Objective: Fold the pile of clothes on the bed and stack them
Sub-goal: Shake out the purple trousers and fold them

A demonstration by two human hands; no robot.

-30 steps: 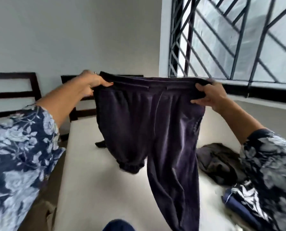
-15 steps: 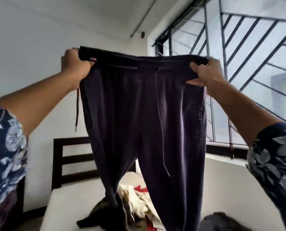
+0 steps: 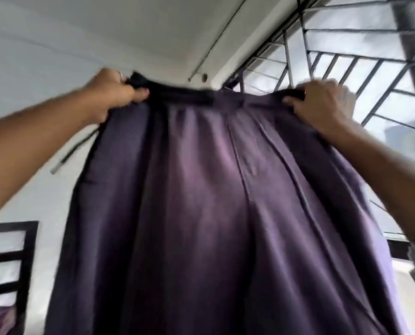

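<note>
Dark purple trousers [image 3: 201,201] hang in front of me, held high by the waistband and filling most of the view. My left hand [image 3: 114,90] grips the left end of the waistband. My right hand [image 3: 322,105] grips the right end, thumb on the near side. A drawstring [image 3: 73,151] dangles below my left hand. The bed and the pile of clothes are hidden behind the fabric.
A dark wooden headboard [image 3: 20,262] shows at the lower left against the white wall. A window with a black metal grille [image 3: 346,64] fills the upper right. The ceiling is overhead.
Both hands have lifted the trousers higher, from chest height to overhead. The view has tilted up, and the trousers now hide the bed and the clothes on it.
</note>
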